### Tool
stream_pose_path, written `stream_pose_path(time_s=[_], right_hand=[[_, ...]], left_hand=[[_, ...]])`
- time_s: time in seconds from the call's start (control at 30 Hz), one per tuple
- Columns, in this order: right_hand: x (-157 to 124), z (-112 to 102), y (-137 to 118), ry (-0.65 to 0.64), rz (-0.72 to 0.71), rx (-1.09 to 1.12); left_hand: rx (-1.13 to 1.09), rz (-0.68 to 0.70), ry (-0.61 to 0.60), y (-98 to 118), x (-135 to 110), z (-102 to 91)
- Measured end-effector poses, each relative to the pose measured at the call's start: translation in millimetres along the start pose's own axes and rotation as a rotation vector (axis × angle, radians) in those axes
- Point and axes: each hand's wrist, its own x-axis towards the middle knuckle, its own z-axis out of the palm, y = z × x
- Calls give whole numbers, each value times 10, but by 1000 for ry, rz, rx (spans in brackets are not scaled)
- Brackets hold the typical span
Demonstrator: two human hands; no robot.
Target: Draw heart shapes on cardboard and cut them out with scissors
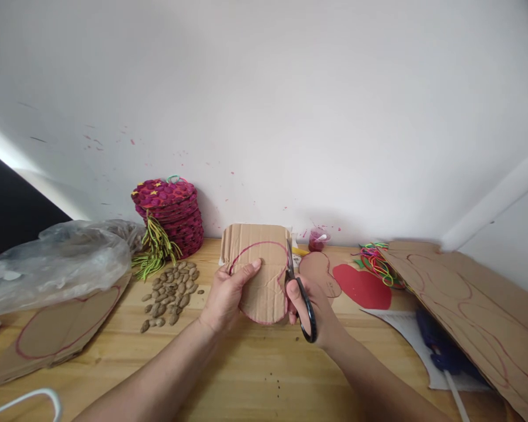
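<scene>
Left hand point(229, 293) pinches cardboard point(266, 287); right hand point(310, 308), fingers curled round scissors point(290, 266), points their long axis away along the cardboard's right edge; beyond it, rightward, a cup point(325, 237) holds something reddish point(317, 242)

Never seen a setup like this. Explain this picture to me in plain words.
There is no machine: a camera worn on a person's head looks forward and down at their own two bare hands. The left hand holds a cardboard piece marked with a reddish line. The right hand holds scissors, with the blades at the cardboard piece's edge. On the wooden table lie a plastic bag, what look like nuts, a red cutout and colored strings, with a purple round object near the wall and cardboard sheets at both sides.
</scene>
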Motion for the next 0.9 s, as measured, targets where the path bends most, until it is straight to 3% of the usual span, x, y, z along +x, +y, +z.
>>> stream_pose_path(time_s=[0.9], right_hand=[[-52, 64, -58, -7, 134, 103]], left_hand=[[122, 109, -24, 151, 25, -28]])
